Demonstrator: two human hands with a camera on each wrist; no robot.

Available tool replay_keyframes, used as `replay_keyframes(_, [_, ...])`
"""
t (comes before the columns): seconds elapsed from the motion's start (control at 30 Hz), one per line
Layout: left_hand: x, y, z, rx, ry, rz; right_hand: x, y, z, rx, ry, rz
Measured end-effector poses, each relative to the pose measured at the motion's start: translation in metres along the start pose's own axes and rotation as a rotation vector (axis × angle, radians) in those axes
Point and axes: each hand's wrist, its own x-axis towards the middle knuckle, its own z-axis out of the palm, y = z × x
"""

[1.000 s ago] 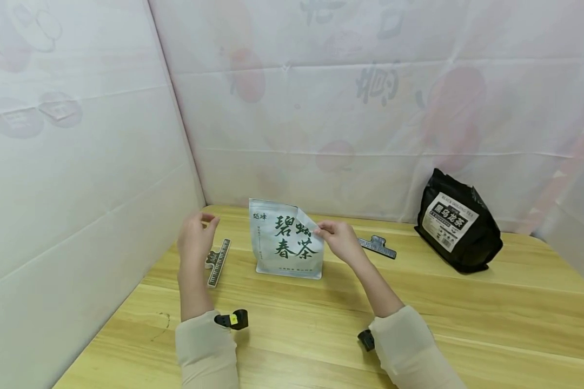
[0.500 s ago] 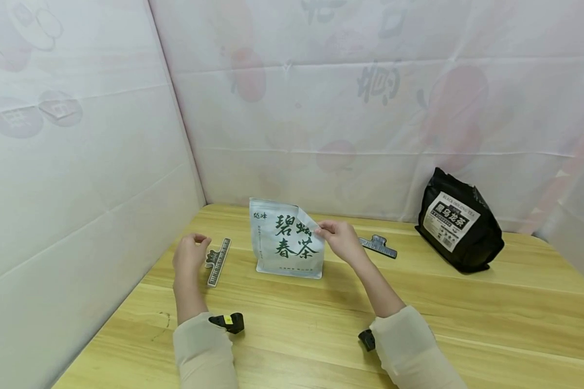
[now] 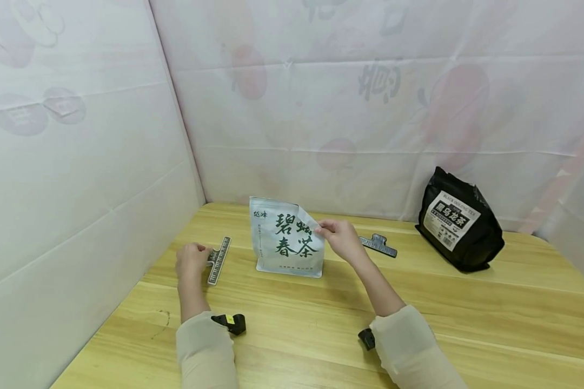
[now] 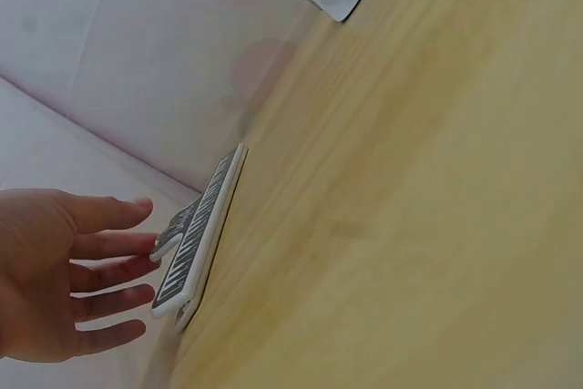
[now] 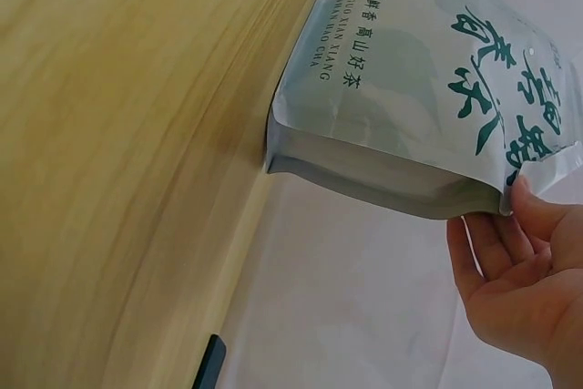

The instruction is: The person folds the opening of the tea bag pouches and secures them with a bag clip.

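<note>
- The right hand (image 3: 342, 240) pinches the upper side edge of a pale, glossy, flat-bottomed pouch with dark green lettering (image 3: 287, 243), thumb in front and fingers behind; this grip probably steadies it.
- The pouch stands upright on the light wood-grain table (image 3: 292, 329), its upper right corner folded, perhaps because of that 1 pinch.
- The left hand (image 3: 192, 261) is loosely extended at the handle of a flat black-and-white clip with piano-key stripes (image 3: 219, 263); it has no grip, and I cannot tell whether the fingertips touch.
- That clip lies left of the pouch, handle towards the left hand, which seems to suit a reach from that side.
- Both forearms angle forward, the right one slanting inward.
- A dark, flat clip (image 3: 379, 246) and a bulky black bag with a white label (image 3: 459, 221) lie to the right.
</note>
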Motion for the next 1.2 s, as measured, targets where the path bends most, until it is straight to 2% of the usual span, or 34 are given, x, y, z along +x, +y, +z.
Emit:
replay_keyframes(0.27, [0.0, -0.001, 0.004, 0.076, -0.055, -0.04, 0.0, -0.002, 0.0, -0.001, 0.008, 0.0])
replay_keyframes(0.53, [0.0, 0.001, 0.006, 0.063, -0.062, -0.054, -0.001, -0.002, -0.001, -0.006, 0.006, -0.005])
replay_keyframes(0.87, [-0.001, 0.005, 0.005, -0.055, -0.064, -0.053, -0.001, -0.002, -0.001, -0.001, 0.004, 0.016])
replay_keyframes(1.2, [-0.002, 0.012, 0.001, -0.12, 0.009, 0.019, 0.0, -0.002, 0.0, -0.001, 0.011, 0.007])
